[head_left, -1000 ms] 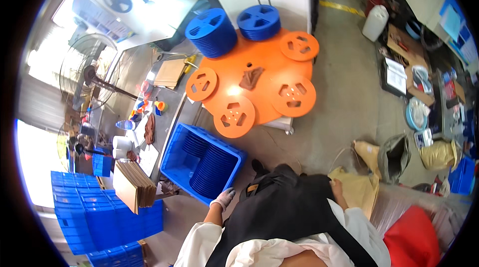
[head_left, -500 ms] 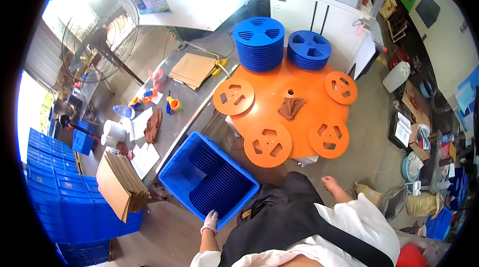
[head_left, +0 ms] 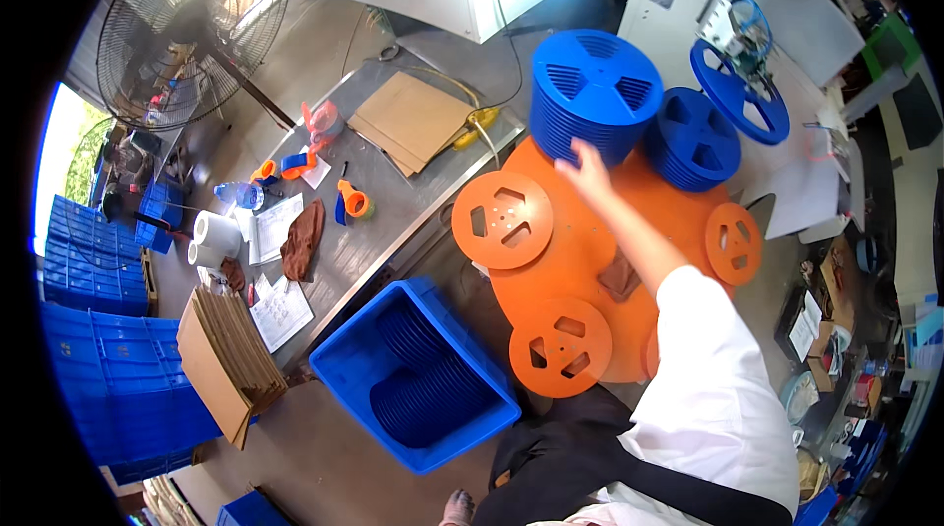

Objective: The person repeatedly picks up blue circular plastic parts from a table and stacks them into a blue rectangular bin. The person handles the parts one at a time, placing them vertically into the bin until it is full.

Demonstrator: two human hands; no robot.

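Note:
My right hand [head_left: 587, 170] is stretched over the orange round table [head_left: 570, 270], its fingers apart against the lower side of a tall stack of blue plastic reel discs [head_left: 597, 84]. I cannot tell if the fingertips touch it. To the right stands a shorter stack of blue discs [head_left: 692, 138]. Orange discs with cut-out windows, one at the left [head_left: 503, 219] and one nearer me [head_left: 560, 347], lie around the table's edge. My gloved left hand [head_left: 458, 508] shows only partly at the lower edge, below a blue crate [head_left: 334, 359] holding rows of dark blue discs [head_left: 433, 403].
Beyond the stacks, a blue disc [head_left: 723, 98] hangs at a machine arm [head_left: 742, 39]. A metal bench [head_left: 393, 202] at left carries cardboard sheets [head_left: 411, 123], tape dispensers [head_left: 354, 202] and a brown cloth [head_left: 303, 241]. More cardboard [head_left: 221, 354] stands upright beside blue crates [head_left: 128, 369].
My right hand has reached forward from beside my body to the tall blue stack. My left hand has left the crate's rim. A blue disc on the machine arm now shows.

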